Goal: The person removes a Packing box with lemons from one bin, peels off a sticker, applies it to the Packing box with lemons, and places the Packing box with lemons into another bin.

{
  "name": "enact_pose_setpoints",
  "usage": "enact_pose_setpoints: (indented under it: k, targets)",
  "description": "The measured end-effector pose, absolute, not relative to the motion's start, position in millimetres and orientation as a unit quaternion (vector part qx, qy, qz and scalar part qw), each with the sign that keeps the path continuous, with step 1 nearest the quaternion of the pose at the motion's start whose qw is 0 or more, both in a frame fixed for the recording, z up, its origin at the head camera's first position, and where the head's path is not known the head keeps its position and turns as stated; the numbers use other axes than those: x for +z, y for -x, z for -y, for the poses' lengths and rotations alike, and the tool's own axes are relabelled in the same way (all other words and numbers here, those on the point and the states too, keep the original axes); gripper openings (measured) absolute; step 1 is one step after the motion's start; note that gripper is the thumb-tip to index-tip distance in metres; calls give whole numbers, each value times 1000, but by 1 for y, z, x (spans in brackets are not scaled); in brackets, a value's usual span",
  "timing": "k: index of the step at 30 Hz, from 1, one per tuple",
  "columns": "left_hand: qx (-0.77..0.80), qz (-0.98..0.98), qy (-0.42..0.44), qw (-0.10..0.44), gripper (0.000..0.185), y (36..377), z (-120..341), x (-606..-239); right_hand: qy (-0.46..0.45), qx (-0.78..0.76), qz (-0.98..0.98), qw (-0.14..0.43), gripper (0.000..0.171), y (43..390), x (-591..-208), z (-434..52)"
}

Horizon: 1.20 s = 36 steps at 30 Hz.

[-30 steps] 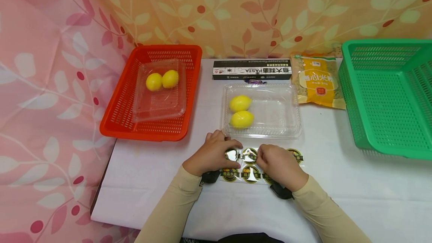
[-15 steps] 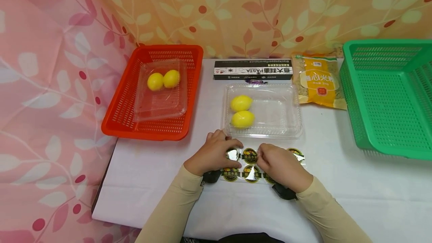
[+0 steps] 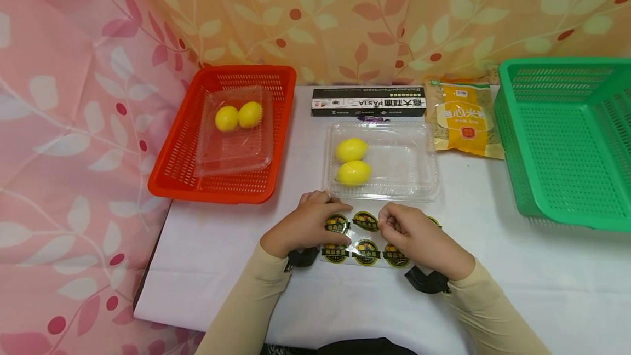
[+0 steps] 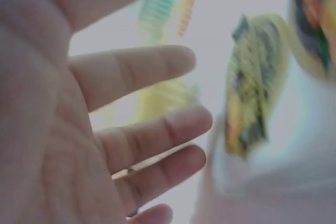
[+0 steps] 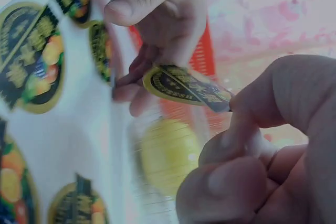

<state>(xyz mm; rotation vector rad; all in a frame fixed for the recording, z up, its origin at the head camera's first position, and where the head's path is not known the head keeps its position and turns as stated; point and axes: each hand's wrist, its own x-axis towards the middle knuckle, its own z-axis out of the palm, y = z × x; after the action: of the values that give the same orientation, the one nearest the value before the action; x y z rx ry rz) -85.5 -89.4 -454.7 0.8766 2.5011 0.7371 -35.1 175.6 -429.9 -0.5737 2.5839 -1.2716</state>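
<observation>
A sheet of round black-and-gold stickers [image 3: 367, 246] lies on the white table in front of me. My left hand [image 3: 331, 217] rests on its left end, thumb pressing the sheet, fingers fairly straight in the left wrist view [image 4: 157, 129]. My right hand [image 3: 386, 224] pinches the edge of one sticker [image 5: 184, 85], which is lifted off the sheet. Just beyond the sheet stands a clear plastic box [image 3: 404, 163] with two lemons [image 3: 352, 161] in its left end.
An orange basket [image 3: 172, 182] at the left holds another clear box with two lemons [image 3: 237, 115]. A black pasta box [image 3: 368, 102] and a yellow bag [image 3: 464, 119] lie at the back. A green basket [image 3: 515, 141] stands at the right. Patterned curtains hang behind.
My right hand has drawn slightly right and toward me, peeling a sticker up from the sheet. My left hand has stayed on the sheet's left end.
</observation>
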Motion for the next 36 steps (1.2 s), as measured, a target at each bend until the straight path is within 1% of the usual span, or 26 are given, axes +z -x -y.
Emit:
enact_pose_setpoints:
  k: [4,8,10,14,17,22,28,36]
  targets:
    - [293,-884,-312,189,58,79,93,-441,201,-472,-852,106,16,37,-422,-177]
    - [338,-879,-286,177,44,68,95,-424,209,-486,-842,105,15,40,-412,-178]
    - [369,-875,-269,163,37,64,94,-416,211,-488,-840,105,14,42,-407,-178]
    - [436,-857,-252,109,25,64,87,-404,208,-498,-835,108,12,45,-397,-180]
    - [475,-840,-246,90,17,68,79,-397,205,-501,-834,110,11,47,-390,-183]
    - [507,-827,-220,103,10,73,73,-390,200,-501,-835,108,11,49,-382,-186]
    - [507,-826,-211,128,10,78,67,-387,197,-506,-832,111,12,49,-378,-189]
    - [516,-818,-218,130,9,92,58,-384,184,-491,-846,103,10,61,-375,-197]
